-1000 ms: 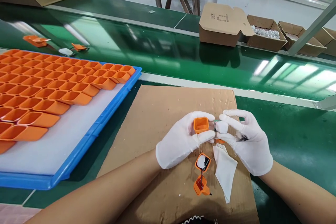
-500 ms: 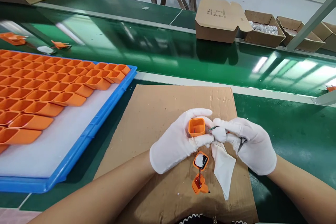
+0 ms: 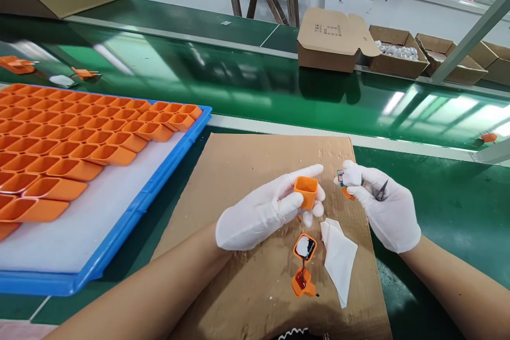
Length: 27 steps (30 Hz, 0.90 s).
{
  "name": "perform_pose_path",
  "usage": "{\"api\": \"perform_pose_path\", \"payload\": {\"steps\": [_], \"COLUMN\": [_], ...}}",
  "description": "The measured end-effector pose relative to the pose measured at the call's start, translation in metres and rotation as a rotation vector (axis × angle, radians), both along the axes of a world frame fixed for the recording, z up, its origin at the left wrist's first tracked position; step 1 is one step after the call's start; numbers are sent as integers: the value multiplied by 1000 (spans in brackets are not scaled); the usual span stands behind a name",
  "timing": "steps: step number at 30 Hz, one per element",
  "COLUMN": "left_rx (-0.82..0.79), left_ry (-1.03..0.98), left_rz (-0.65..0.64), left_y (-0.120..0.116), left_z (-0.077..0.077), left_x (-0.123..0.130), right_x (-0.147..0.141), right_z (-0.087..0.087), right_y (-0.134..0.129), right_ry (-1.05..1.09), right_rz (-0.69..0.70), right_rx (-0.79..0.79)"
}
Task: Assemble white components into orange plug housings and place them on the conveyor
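Note:
My left hand, in a white glove, holds an orange square cup by its sides, its open top facing up. My right hand, also gloved, grips a small circuit board with a white piece on it; an orange part shows beneath. A dark pointed tool lies across the right palm. Below the hands, an orange housing with white and black filling is joined by a dark wire to another orange part. Beside them lies a white cloth.
Cardboard covers the bench under my hands. At the left, a blue-rimmed tray carries rows of orange cups. Beyond runs a glossy green surface with a few orange pieces. Cardboard boxes stand at the back right.
My hands have moved apart: the right has gone right and slightly up with the circuit board, and the left has turned, with the orange cup a little further right. The camera view has shifted slightly.

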<state>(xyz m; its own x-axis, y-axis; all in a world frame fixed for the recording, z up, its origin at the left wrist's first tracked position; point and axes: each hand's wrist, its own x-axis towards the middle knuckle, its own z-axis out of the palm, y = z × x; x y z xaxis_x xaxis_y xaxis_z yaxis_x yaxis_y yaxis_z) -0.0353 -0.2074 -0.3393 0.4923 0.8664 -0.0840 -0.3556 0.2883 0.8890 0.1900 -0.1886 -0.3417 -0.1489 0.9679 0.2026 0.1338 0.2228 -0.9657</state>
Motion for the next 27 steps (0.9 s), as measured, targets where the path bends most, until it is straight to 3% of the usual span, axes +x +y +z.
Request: {"api": "perform_pose_path", "payload": {"steps": [3,5,8,11,27], "left_rx": [-3,8,45,66,222], "left_ry": [-69,4,199,224,256], "left_rz": [-93,-105,5,106,188], "left_y": [1,0,0,-1,-3], "left_z": [-3,-5,-8,-11,3], "left_x": [0,1,0,-1,3], "right_x": [0,0,0,1,0], "right_z": [6,11,18,20,17], "right_y": [-2,-4,-7,-11,-24], "right_ry": [-52,-79,-165,-280,-850], "right_rz": [7,39,89,96,11], "right_rx": [65,126,243,352,759]}}
